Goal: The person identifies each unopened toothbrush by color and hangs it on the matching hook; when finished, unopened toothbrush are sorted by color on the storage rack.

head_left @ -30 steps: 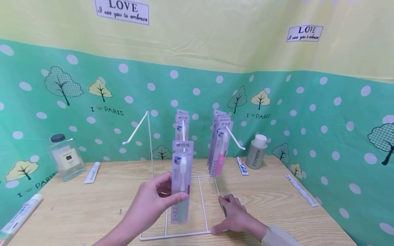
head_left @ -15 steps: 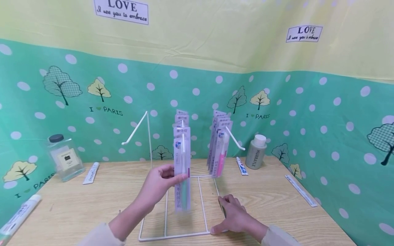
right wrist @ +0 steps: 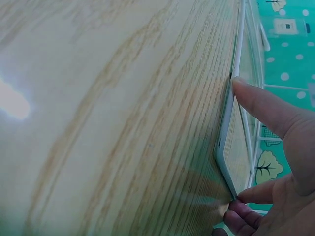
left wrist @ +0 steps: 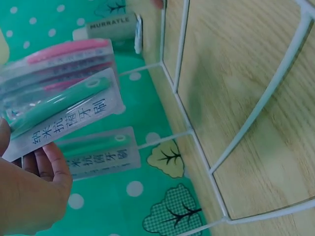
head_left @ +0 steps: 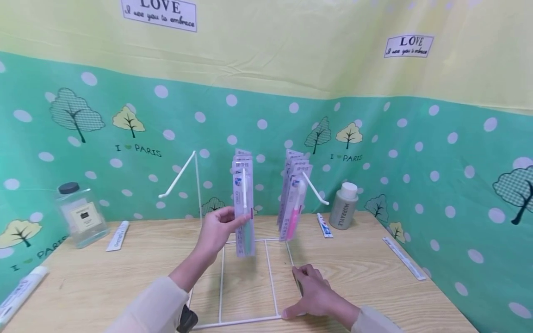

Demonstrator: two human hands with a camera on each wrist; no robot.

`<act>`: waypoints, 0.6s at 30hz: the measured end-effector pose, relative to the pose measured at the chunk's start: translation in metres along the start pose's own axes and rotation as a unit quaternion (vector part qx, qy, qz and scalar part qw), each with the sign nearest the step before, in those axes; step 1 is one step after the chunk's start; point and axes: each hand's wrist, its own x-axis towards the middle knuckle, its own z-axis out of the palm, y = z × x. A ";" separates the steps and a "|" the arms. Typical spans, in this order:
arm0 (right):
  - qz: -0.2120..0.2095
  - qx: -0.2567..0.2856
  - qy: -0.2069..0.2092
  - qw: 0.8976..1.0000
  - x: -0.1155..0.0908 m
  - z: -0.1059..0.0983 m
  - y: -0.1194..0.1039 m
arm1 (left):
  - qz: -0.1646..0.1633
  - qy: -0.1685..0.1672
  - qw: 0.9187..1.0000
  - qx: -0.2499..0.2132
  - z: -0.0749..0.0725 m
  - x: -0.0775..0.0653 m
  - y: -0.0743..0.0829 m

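My left hand (head_left: 217, 232) pinches a packaged toothbrush (head_left: 244, 243) with a green handle by its left side. The pack hangs upright at the middle hook of a white wire rack (head_left: 270, 277), in front of other packs (head_left: 243, 158). In the left wrist view, the thumb and fingers hold this green toothbrush pack (left wrist: 69, 109), with another green one (left wrist: 106, 152) behind it. My right hand (head_left: 313, 296) grips the front right corner of the rack's base, thumb on the front bar and fingers at the side bar; the right wrist view shows this hand (right wrist: 285, 162) too.
Pink toothbrush packs (head_left: 293, 217) hang on the right hook. The left hook (head_left: 176, 175) is bare. Around the rack lie toothpaste tubes (head_left: 118, 237), a clear bottle (head_left: 83, 219), a grey bottle (head_left: 343, 207) and a flat white strip (head_left: 404, 259). A patterned curtain (head_left: 266, 115) stands behind.
My left hand has carried the green toothbrush pack up and back along the middle hook, closer to the packs behind. The right hand stays at the rack's corner.
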 end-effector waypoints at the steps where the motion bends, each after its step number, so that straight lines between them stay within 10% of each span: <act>1: 0.000 0.000 -0.001 1.000 0.000 0.000 0.000 | -0.001 0.000 1.000 0.000 0.000 0.002 -0.001; 18: -0.008 0.006 0.006 1.000 -0.001 0.001 0.000 | -0.007 0.006 1.000 0.000 -0.001 0.017 -0.008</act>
